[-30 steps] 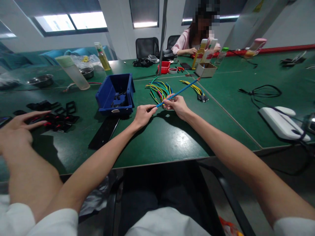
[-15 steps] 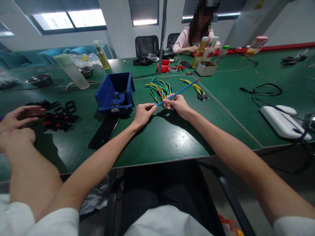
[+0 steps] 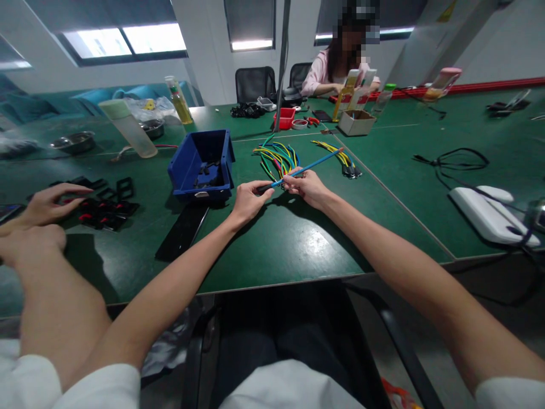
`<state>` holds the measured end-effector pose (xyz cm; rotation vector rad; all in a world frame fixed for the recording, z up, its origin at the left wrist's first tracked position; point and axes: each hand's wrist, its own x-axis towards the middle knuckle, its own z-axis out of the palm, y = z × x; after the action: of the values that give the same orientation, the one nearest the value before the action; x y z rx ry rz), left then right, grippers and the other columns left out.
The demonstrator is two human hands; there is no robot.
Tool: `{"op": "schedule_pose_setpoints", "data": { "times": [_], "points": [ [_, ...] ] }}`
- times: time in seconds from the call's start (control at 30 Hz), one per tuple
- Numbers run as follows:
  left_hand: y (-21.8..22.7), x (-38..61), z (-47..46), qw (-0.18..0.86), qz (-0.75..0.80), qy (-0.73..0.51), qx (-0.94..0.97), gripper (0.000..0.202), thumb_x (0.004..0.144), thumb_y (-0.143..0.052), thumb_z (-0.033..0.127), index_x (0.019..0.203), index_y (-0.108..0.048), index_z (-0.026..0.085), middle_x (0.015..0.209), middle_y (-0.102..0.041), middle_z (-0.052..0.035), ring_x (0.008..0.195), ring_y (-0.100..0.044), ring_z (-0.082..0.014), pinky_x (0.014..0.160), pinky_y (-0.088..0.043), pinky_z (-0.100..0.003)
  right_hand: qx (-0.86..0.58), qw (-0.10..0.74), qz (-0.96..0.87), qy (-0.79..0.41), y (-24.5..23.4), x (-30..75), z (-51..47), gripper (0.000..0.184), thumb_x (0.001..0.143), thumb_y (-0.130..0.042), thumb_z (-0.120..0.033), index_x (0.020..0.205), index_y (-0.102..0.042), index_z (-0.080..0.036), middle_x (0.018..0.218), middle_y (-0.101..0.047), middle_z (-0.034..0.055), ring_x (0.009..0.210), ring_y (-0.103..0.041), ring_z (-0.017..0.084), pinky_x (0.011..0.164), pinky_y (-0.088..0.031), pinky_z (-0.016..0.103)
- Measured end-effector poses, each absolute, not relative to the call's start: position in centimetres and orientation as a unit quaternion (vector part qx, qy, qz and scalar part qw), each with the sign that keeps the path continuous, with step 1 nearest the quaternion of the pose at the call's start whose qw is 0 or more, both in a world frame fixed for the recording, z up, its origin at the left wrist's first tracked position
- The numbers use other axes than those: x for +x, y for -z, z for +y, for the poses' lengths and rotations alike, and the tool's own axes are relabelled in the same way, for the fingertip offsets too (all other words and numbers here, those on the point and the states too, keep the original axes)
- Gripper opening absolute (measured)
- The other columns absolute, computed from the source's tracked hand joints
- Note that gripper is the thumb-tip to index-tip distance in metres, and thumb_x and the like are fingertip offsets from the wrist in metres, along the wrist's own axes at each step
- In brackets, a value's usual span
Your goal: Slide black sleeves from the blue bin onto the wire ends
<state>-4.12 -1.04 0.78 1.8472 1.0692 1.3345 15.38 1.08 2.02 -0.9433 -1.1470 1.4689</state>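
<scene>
A straight blue wire (image 3: 319, 158) runs between my hands, its reddish tip pointing up to the right. My right hand (image 3: 310, 186) is closed on it, thumb and fingers pinching its middle. My left hand (image 3: 250, 203) is closed on the wire's lower left end, where a small black piece (image 3: 264, 187) shows at the fingertips. Just behind my hands lies a bundle of green, yellow and blue wires (image 3: 276, 156). A smaller bundle of yellow and blue wires with black ends (image 3: 344, 160) rests to the right.
Left of the bundle stands a blue bin (image 3: 201, 187) holding small black parts, with a black phone-like slab (image 3: 181, 233) in front. Another person's hands (image 3: 51, 207) are at the far left beside black frames (image 3: 108, 213). A white device with cables (image 3: 489, 218) lies at right.
The blue wire's far tip has dipped slightly. A black piece now shows at my left fingertips, hidden before. The neighbour's hand at the left has shifted a little right.
</scene>
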Motion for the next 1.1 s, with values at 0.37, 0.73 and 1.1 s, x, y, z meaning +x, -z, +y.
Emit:
{"op": "schedule_pose_setpoints", "data": {
  "times": [0.37, 0.73, 1.1],
  "points": [
    [-0.58, -4.2, -0.85, 0.331, 0.406, -0.509, 0.683, 0.029, 0.077, -0.071, 0.035, 0.098, -0.075, 0.014, 0.088, -0.074, -0.0068, 0.072, -0.065, -0.0156, 0.067, -0.052, -0.027, -0.399, 0.499, -0.458, -0.618, -2.35, 15.43, 0.87, 0.03, 0.065, -0.086, -0.027, 0.077, -0.06, -0.017, 0.07, -0.068, 0.0004, 0.058, -0.062, 0.007, 0.049, -0.05, 0.014],
    [-0.55, -4.22, -1.05, 0.312, 0.416, -0.484, 0.703, 0.03, 0.077, -0.069, 0.036, 0.097, -0.076, 0.015, 0.083, -0.073, -0.0047, 0.065, -0.06, -0.0132, 0.059, -0.047, -0.024, -0.402, 0.503, -0.486, -0.59, -2.13, 15.48, 0.74, 0.041, 0.057, -0.089, -0.035, 0.077, -0.058, -0.017, 0.067, -0.066, -0.001, 0.059, -0.063, 0.008, 0.047, -0.048, 0.014],
    [-0.6, -4.36, -0.66, 0.341, 0.393, -0.516, 0.68, 0.031, 0.08, -0.066, 0.031, 0.105, -0.071, 0.013, 0.093, -0.073, -0.0083, 0.078, -0.066, -0.016, 0.074, -0.052, -0.028, -0.381, 0.516, -0.435, -0.632, -1.99, 16.06, 1.48, 0.033, 0.063, -0.088, -0.028, 0.077, -0.06, -0.018, 0.068, -0.068, -0.0008, 0.058, -0.063, 0.007, 0.05, -0.052, 0.014]
  ]
}}
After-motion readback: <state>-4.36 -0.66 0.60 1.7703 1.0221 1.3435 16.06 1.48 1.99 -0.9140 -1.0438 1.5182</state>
